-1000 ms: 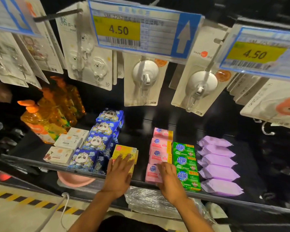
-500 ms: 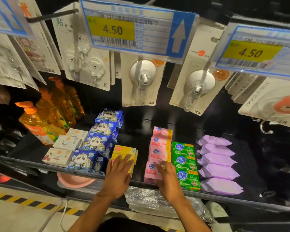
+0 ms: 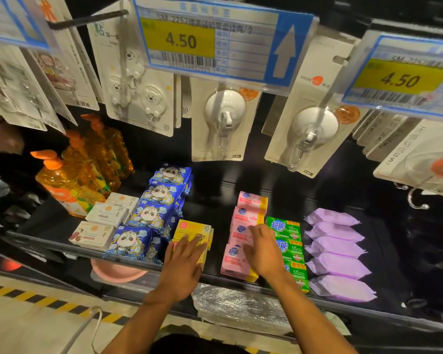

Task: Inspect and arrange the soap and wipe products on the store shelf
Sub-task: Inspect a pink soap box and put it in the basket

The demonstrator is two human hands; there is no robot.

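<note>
1. Soap bars, pink, sit mid-shelf in one column running front to back. Green soap bars touch them on the right, and purple wipe packs lie in a row further right.
2. Yellow soap box sits left of a bare gap. Blue panda packs and white boxes are further left on the shelf.
3. Left hand lies flat on the yellow soap box, fingers straight, gripping nothing.
4. Right hand rests on the pink column behind the front bar. Its fingers are loosely spread on top and nothing looks pinched; the thumb is hidden.
5. Step in hand, probably: squaring up the soap rows, both hands pressing and nudging, not lifting.
6. Front pink bar is at the shelf lip, a bit out of line with the bars behind.
7. Next move likely calls for sliding that bar back into its column and pushing the yellow box square, with light pressure so the green bars stay put.
</note>
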